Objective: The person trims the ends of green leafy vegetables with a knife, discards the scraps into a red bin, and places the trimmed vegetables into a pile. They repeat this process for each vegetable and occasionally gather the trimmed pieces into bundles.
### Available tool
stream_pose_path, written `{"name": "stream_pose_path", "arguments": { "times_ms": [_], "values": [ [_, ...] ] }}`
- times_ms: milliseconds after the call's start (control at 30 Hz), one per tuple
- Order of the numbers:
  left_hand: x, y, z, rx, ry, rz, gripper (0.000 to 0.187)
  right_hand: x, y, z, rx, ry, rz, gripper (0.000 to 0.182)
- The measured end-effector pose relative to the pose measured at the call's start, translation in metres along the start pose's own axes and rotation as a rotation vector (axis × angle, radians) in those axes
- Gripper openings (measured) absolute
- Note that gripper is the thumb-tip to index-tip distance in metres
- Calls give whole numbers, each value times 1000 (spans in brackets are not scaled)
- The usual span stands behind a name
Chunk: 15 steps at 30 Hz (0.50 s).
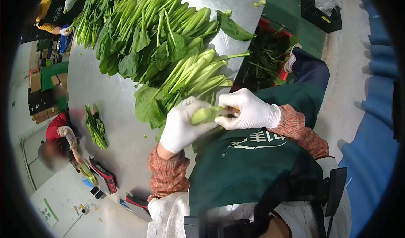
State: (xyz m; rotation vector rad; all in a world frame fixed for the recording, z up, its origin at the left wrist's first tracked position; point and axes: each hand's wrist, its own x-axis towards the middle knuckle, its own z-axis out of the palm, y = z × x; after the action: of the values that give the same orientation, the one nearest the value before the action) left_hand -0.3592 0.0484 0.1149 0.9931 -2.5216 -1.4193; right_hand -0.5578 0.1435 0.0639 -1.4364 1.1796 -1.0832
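Observation:
My left hand [183, 126], in a white glove, is closed around a thick, pale green stalk of leafy greens [204, 116], its leaves hanging below the palm. At the stalk's cut end, my gloved right hand [249, 109] pinches a small object with an orange part [236, 109]; the fingers hide most of it. Both hands are close together in front of my green apron [249, 166]. Just beyond them lies a big heap of the same leafy greens [168, 39], stems toward the right.
The heap rests on a metal table [122, 124]. A separate small bunch [96, 126] lies at left, near red scales [103, 177]. Beneath the table's right edge stands a red crate [282, 35] of leaves. Co-workers [61, 143] stand across the table. A black crate [322, 10] sits at upper right.

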Motion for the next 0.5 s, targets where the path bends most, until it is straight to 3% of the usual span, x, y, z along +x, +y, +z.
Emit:
{"name": "stream_pose_path", "arguments": {
  "times_ms": [100, 167, 200, 233, 267, 300, 333, 367, 433, 500],
  "values": [
    [-10, 12, -19, 213, 74, 56, 30, 1, -8, -13, -10, 20, -52, 18],
    [-26, 17, -55, 186, 249, -99, 23, -3, -1, -38, -107, 80, -38, 17],
    [-39, 21, -70, 48, 355, -227, 19, -12, 6, -52, 6, 183, 174, 18],
    [-52, 25, -85, -62, 446, -260, 15, -20, 25, -74, 31, 286, 238, 21],
    [-74, 12, -107, -18, 484, -178, 19, -24, 33, -94, -38, 432, 273, 23],
    [-94, 0, -118, -146, 682, -137, 28, -31, 39, -118, -198, 450, 388, 21],
    [-112, -12, -132, -271, 745, 31, 34, -34, 39, -133, -509, 473, 503, 18],
    [-127, -33, -147, -301, 752, 240, 38, -37, 45, -135, -964, 588, 327, 18],
    [-134, -35, -147, -733, 898, 416, 36, -26, 35, -125, -907, 644, 301, 19],
    [-141, -46, -152, -898, 695, 560, 34, -11, 46, -96, -575, 612, 130, 20]
  ]
}}
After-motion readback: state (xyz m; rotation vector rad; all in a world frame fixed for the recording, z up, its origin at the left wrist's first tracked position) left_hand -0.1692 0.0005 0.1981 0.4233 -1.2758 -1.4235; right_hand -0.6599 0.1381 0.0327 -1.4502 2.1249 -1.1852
